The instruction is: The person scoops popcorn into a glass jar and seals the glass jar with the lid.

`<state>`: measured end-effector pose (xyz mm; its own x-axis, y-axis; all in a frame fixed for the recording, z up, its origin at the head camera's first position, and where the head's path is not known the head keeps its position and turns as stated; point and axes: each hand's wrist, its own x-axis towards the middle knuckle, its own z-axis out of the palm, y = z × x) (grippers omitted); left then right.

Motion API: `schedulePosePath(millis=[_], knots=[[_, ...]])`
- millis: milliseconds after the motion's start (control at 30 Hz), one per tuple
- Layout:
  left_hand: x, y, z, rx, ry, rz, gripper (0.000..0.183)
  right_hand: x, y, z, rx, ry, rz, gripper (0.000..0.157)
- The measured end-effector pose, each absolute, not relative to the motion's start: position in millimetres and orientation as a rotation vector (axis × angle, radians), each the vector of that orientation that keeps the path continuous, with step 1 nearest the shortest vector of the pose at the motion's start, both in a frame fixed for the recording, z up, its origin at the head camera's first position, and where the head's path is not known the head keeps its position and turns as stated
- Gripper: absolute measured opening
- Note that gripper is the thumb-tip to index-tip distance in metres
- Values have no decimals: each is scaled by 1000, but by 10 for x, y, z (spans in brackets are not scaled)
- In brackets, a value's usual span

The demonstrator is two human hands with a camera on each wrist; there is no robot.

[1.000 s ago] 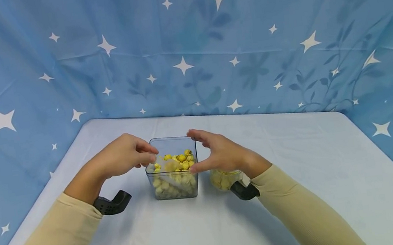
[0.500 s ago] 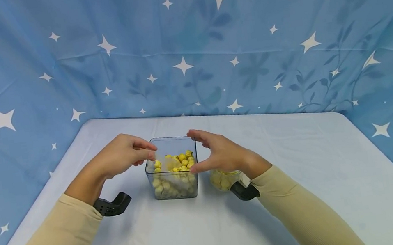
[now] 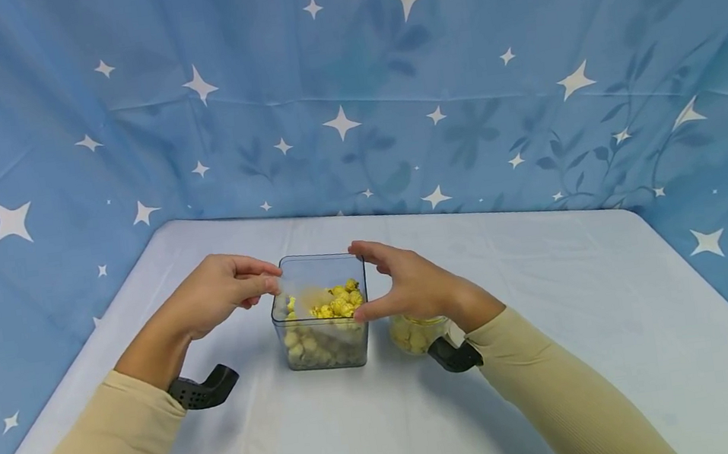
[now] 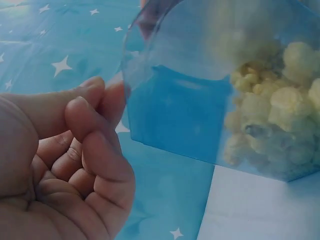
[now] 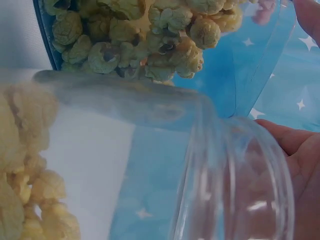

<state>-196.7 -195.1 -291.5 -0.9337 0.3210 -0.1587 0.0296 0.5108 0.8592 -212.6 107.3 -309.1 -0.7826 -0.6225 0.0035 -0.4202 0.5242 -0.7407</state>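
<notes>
A clear square plastic box [image 3: 325, 347], part filled with yellow popcorn [image 3: 336, 303], stands upright mid-table. My right hand [image 3: 413, 282] grips its right side, thumb at the front corner and fingers at the far corner of the rim. My left hand [image 3: 220, 288] has its thumb and fingers drawn together right at the left rim. In the left wrist view the fingertips [image 4: 92, 85] meet beside the wall; I cannot tell what lies between them. A pale haze covers some popcorn near them. Beside my right wrist stands a clear jar [image 3: 413, 334] holding more popcorn.
The white-covered table [image 3: 588, 305] extends on both sides of the box. Behind it hangs a blue cloth [image 3: 355, 159] with white stars. The jar's clear rim [image 5: 275, 175] lies close to the right hand in the right wrist view.
My left hand has drawn slightly left, from over the box to its left rim. The hazy patch over the popcorn has shifted left too. My right hand and the box have stayed still.
</notes>
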Motion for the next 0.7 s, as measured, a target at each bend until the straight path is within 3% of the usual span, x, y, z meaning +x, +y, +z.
schedulePosePath(millis=[700], knots=[[-2000,-1962,-2979,315,2380,1537,36,-2123,1055,-3095,-856,2509,-1105,100]])
